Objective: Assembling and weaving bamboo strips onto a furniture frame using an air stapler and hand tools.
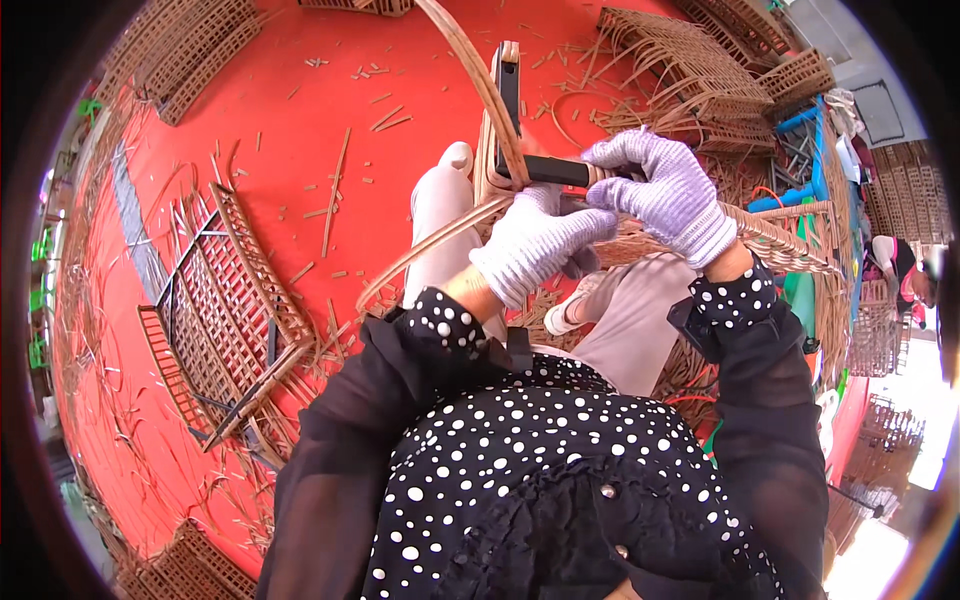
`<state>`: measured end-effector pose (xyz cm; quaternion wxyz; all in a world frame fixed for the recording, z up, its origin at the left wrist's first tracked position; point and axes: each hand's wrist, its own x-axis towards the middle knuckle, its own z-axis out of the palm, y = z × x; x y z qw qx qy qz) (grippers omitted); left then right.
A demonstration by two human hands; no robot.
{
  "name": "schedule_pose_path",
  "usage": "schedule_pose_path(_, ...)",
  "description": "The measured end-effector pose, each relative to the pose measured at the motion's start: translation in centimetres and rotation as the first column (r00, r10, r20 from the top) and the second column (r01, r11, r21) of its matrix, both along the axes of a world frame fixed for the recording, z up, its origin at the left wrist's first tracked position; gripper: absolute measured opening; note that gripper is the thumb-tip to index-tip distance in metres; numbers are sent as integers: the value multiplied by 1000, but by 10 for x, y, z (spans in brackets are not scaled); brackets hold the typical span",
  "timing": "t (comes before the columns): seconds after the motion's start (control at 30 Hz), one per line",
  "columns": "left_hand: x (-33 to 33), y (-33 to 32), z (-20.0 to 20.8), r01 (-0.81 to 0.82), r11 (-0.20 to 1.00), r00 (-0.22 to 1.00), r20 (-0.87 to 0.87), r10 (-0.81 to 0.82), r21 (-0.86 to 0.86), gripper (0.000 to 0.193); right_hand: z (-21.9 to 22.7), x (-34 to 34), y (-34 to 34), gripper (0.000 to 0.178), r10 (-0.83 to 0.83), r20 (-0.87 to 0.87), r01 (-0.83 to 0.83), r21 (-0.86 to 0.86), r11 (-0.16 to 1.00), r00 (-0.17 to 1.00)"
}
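A black frame (555,171) wrapped in brown wicker strips stands in front of me, between my legs, its corner pointing left. My left hand (545,235), in a pale knit glove, is closed just under the bar by that corner. My right hand (665,195), in a matching glove, has its fingers curled over the bar's right part, where a brown strip is wound round it. A long wicker strip (480,75) arches up from the corner, and another strip (430,243) trails left below it. Both hands partly hide what their fingertips pinch. Woven wicker (765,235) extends right behind my right wrist.
A partly woven wicker frame (230,310) lies left on the red floor (270,90), among cut strip pieces. More wicker panels (690,65) sit at the far right, near a blue crate (800,160). Another person (895,265) is at the right edge.
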<state>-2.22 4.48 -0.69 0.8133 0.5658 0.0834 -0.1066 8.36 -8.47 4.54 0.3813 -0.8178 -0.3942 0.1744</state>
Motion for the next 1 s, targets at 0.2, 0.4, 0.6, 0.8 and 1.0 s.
schedule_pose_path(0.2,-50,-7,57,107,978,985,-154,-80,181,29,-10,0,-2,26,-1,-32,4,102,995,1000)
schedule_pose_path(0.4,-10,25,97,-479,212,801,523,-291,852,30,-18,-2,-8,30,62,294,-101,119,988,954)
schedule_pose_path(0.6,77,55,66,-333,-32,903,310,-298,942,36,-14,-26,-8,39,-27,458,-64,182,981,889)
schedule_pose_path(0.8,96,41,60,-145,-92,971,124,-202,985,36,-10,-30,0,32,-13,641,69,-63,996,767)
schedule_pose_path(1.0,47,45,70,-495,220,861,509,-10,841,31,1,-28,12,24,151,565,9,-269,963,811)
